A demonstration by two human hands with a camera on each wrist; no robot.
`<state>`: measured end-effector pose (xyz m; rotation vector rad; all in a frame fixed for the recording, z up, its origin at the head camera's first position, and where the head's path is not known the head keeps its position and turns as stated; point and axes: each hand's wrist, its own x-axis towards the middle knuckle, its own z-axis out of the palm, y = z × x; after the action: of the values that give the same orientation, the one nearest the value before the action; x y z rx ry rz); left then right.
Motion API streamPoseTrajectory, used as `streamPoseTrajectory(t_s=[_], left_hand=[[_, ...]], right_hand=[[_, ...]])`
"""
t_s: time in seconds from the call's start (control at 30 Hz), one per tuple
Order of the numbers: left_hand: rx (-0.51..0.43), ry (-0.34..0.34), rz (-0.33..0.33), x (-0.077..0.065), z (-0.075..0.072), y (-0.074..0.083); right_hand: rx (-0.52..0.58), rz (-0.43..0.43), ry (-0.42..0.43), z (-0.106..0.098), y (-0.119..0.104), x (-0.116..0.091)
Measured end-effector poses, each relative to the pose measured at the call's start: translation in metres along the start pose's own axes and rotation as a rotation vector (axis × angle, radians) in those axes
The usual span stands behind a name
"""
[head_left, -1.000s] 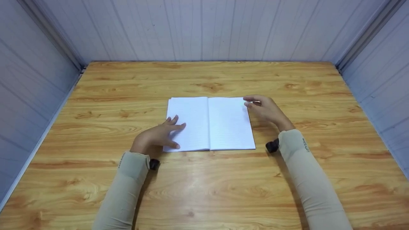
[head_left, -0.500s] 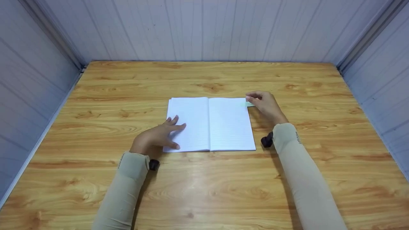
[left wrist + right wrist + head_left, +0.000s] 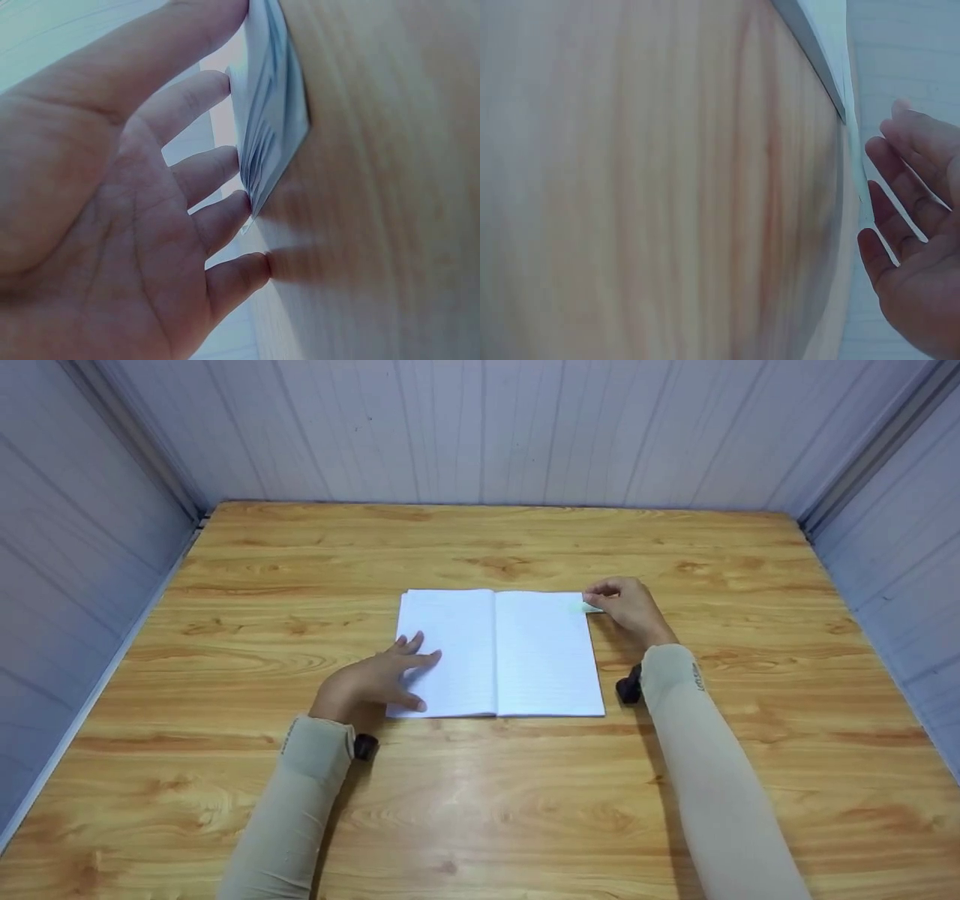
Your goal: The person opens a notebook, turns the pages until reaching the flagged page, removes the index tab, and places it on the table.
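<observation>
An open notebook with lined white pages lies on the wooden table. My left hand rests on its left page with spread fingers. In the left wrist view, that hand's palm shows beside the fanned page edges. A pale green sticky tab sticks out past the right page's far outer corner. There my right hand has thumb and forefinger tips together in a pinch right at the tab. The right wrist view shows the tab running from the page edge beside curled fingers.
The wood-grain table stretches around the notebook on all sides. White panelled walls close it in at the back, left and right. A black wrist camera sits beside the right sleeve, another camera beside the left.
The right thumb and forefinger, apart at the page corner a second ago, have come together. The green tab shows more plainly past the edge. The left hand stays put.
</observation>
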<state>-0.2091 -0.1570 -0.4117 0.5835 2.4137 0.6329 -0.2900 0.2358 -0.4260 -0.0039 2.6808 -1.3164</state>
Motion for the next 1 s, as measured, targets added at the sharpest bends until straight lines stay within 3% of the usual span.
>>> streamPoseTrajectory(t_s=[0.37, 1.0], left_hand=[[0.015, -0.016, 0.025, 0.0003, -0.0029, -0.0002], [0.016, -0.011, -0.015, 0.0012, -0.0013, 0.0004]], right_hand=[[-0.068, 0.061, -0.010, 0.0050, -0.0031, 0.0035], [-0.086, 0.027, 0.010, 0.0098, -0.0089, 0.0021]])
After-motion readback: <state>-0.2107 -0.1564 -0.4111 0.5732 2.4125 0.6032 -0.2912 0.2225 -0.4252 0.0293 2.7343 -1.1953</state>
